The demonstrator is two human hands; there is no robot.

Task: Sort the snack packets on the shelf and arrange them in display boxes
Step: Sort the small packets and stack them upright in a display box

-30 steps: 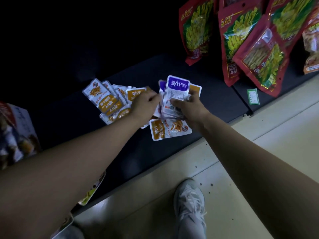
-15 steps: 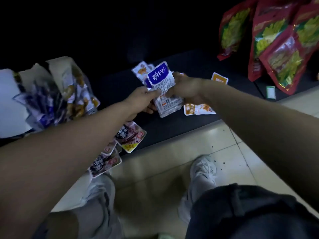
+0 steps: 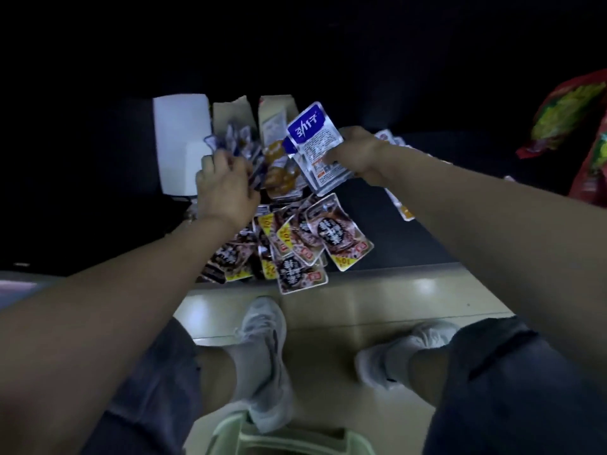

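Fingers (image 3: 331, 156) of the right hand (image 3: 356, 156) pinch a stack of blue-and-white snack packets (image 3: 312, 142), just right of the open display box (image 3: 230, 110). The left hand (image 3: 223, 192) curls its fingers among blue packets (image 3: 235, 139) inside that box; whether it grips one is unclear. Dark brown packets (image 3: 325, 238) lie heaped in front of the box.

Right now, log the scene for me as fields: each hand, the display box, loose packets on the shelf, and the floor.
Right hand: holds a stack of blue-topped packets
Left hand: at the display box, fingers curled among its packets; grip unclear
Shelf: pile of brown packets at its front edge, some overhanging
Far right: red bags
Floor: green basket, partly in view
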